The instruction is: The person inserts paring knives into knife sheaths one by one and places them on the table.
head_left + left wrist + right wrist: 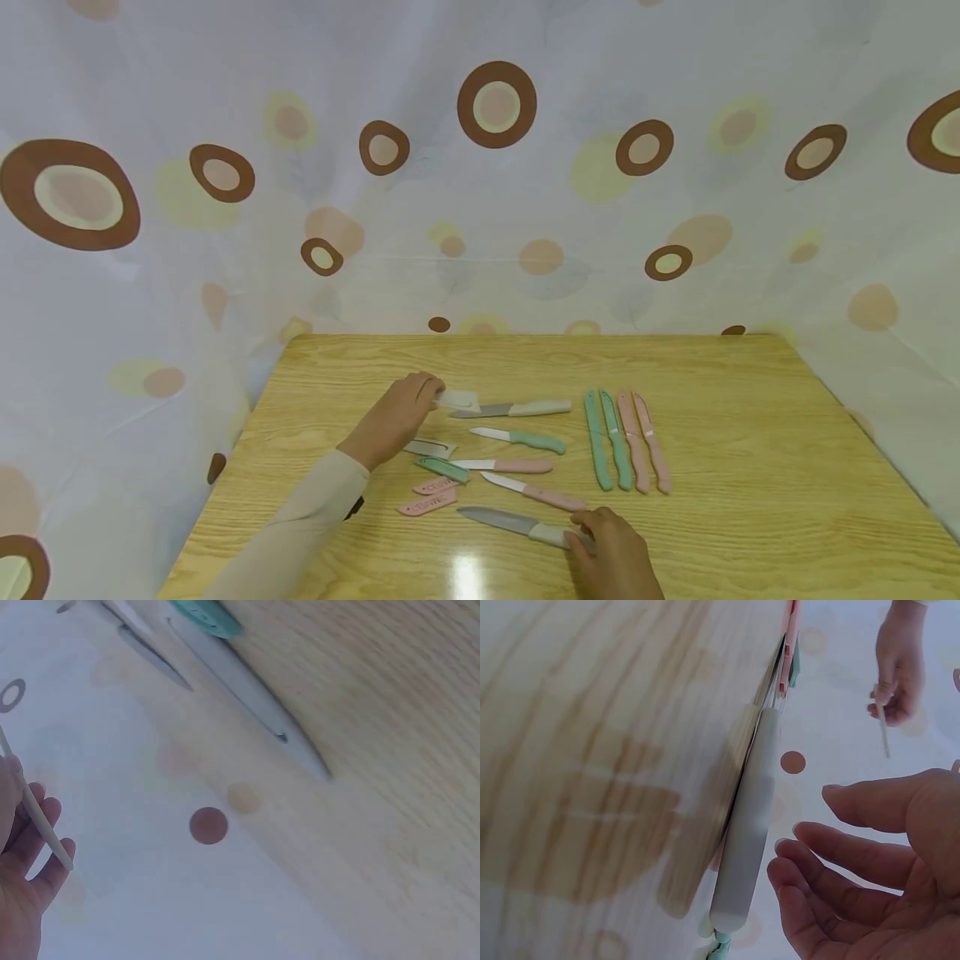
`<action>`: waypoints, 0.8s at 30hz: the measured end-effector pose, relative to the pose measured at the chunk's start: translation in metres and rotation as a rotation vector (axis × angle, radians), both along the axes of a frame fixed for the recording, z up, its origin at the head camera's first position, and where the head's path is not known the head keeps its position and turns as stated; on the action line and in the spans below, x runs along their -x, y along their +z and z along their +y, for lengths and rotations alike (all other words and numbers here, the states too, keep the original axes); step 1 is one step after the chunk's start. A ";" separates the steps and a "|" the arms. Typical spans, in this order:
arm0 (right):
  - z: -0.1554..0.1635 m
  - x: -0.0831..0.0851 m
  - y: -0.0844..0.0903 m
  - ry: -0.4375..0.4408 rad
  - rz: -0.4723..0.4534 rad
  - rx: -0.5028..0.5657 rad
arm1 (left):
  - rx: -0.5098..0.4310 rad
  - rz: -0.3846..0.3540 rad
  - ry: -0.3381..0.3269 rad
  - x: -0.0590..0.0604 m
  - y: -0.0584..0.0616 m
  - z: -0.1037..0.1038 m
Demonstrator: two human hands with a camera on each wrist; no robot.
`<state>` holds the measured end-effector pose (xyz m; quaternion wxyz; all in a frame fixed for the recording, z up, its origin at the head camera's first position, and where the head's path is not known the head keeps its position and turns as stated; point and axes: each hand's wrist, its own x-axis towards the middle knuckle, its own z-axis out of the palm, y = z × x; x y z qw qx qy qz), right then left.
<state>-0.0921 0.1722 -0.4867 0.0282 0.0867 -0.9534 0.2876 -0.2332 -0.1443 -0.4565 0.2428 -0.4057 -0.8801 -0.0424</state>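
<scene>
My left hand (393, 421) pinches a white knife sheath (459, 401), held over the far part of the table and overlapping the blade tip side of a white-handled knife (542, 407). The left wrist view shows the sheath (46, 829) edge-on between thumb and fingers. At the front lies a larger white-handled knife (498, 520), its blade pointing left. My right hand (617, 557) is at its handle; in the right wrist view the fingers (840, 855) are spread beside the handle (746, 817), not wrapped round it. Between the two lie a green-handled knife (534, 439) and two pink-handled knives (525, 466).
Left of the bare blades lie another white sheath (431, 448), a green sheath (444, 469) and two pink sheaths (429, 502). Two green knives (596, 442) and two pink knives (651, 442) stand in a row at the right. Patterned curtain (495, 200) surrounds the wooden table (765, 467).
</scene>
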 end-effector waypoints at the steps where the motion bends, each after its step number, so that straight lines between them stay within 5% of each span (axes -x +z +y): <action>1: 0.000 0.000 0.000 0.002 -0.002 0.002 | -0.002 0.016 0.002 -0.002 0.004 0.001; 8: -0.001 0.002 0.000 0.018 -0.014 0.012 | 0.012 0.115 0.036 -0.017 0.022 0.007; 19: -0.003 0.004 0.002 0.053 -0.024 0.015 | -0.033 0.060 0.013 -0.032 0.025 0.010; 24: -0.003 0.005 0.001 0.144 0.001 -0.002 | -0.018 0.079 0.021 -0.037 0.026 0.010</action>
